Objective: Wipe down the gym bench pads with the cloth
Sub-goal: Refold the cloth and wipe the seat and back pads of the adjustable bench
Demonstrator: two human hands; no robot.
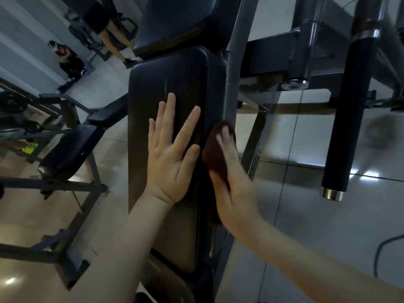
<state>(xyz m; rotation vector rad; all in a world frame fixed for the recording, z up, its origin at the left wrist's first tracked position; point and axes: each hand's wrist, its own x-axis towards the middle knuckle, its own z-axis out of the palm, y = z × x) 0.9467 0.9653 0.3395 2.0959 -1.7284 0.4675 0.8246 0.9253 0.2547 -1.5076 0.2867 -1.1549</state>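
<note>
The left hand point(172, 154) lies flat and open on the black pad point(166, 79). At its 3 o'clock, the right hand point(234, 189) presses the brown cloth point(215, 154) with straight fingers.

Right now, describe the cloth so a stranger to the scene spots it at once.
Find the long black bench pad running up the middle of the view, with the left hand flat on top. On its right edge, beside the grey post, the right hand presses the cloth against the pad. It is the only dark reddish-brown, soft, bunched thing.
</note>
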